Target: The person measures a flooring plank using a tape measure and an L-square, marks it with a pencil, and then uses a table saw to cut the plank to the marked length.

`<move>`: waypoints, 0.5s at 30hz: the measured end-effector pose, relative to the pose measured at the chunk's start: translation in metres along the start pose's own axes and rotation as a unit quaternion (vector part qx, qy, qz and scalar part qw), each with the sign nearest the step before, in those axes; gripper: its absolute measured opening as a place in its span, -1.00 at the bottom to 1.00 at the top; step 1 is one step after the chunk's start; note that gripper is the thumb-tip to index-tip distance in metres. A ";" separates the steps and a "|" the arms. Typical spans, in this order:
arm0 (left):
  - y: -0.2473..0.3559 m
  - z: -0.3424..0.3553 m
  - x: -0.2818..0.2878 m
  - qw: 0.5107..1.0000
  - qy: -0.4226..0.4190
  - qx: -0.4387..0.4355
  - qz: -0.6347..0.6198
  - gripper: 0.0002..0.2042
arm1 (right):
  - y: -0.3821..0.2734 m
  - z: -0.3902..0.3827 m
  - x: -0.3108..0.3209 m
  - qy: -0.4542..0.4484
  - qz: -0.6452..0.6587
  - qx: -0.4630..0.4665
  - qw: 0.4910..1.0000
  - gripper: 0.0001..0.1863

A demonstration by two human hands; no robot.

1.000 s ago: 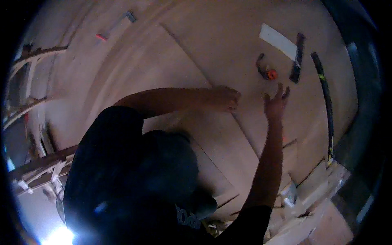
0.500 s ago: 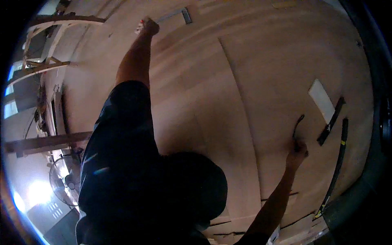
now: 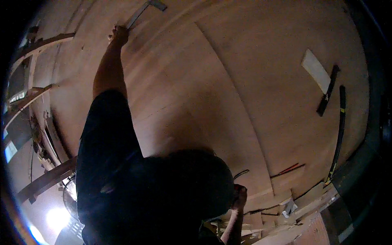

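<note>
My left hand (image 3: 119, 34) reaches across the large plywood sheet (image 3: 183, 69), closed on the end of a grey L-shaped square (image 3: 141, 14). My right hand (image 3: 239, 195) is down beside the dark cap and clothing at lower centre, closed on a tool whose dark curved part (image 3: 241, 173) sticks out above it; the rest of the tool is hidden.
At the right lie a white panel (image 3: 314, 69), a short black bar (image 3: 328, 94) and a long black strip (image 3: 338, 134). Red-and-dark sticks (image 3: 288, 169) and offcuts (image 3: 294, 208) lie lower right. Wooden frames (image 3: 45, 43), a fan (image 3: 70, 196) and a bright light are at left.
My left hand has moved from mid-sheet out to the square. My right hand took the orange-and-black tool from the sheet and drew it down toward me. The view has shifted.
</note>
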State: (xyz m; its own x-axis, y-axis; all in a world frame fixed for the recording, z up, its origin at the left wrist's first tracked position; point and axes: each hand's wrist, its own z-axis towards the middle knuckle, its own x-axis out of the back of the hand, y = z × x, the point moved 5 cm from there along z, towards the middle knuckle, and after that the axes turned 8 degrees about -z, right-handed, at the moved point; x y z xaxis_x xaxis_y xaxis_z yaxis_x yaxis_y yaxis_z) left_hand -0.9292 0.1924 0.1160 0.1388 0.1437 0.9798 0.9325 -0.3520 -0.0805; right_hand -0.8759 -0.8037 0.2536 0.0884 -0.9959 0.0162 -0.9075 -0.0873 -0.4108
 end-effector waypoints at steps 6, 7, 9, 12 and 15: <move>-0.018 -0.035 -0.029 0.955 -0.126 -0.189 0.192 -0.41 | 0.006 -0.017 -0.111 -0.205 0.087 -0.012 0.975 -0.54; -0.025 -0.039 -0.040 0.954 -0.149 -0.175 0.194 -0.39 | 0.011 -0.018 -0.109 -0.119 0.064 -0.016 0.991 -0.53; -0.033 -0.051 -0.060 0.958 -0.198 -0.183 0.100 -0.54 | 0.019 -0.025 -0.117 -0.180 -0.004 0.057 0.982 -0.52; -0.032 -0.079 -0.067 0.965 -0.135 -0.208 -0.081 -0.74 | 0.033 -0.032 -0.099 -0.168 -0.146 0.188 0.957 -0.52; -0.037 -0.133 -0.081 0.917 -0.248 0.021 -0.311 -0.57 | 0.037 -0.050 -0.082 -0.125 -0.266 0.366 0.883 -0.50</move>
State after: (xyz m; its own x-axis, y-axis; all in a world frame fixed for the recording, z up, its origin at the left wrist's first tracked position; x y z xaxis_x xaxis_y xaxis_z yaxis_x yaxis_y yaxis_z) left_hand -1.0194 0.0704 0.0642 -0.2990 0.7111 0.6363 0.8935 -0.0254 0.4483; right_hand -0.9374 -0.7262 0.2829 0.5936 -0.7739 0.2207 -0.2089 -0.4130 -0.8864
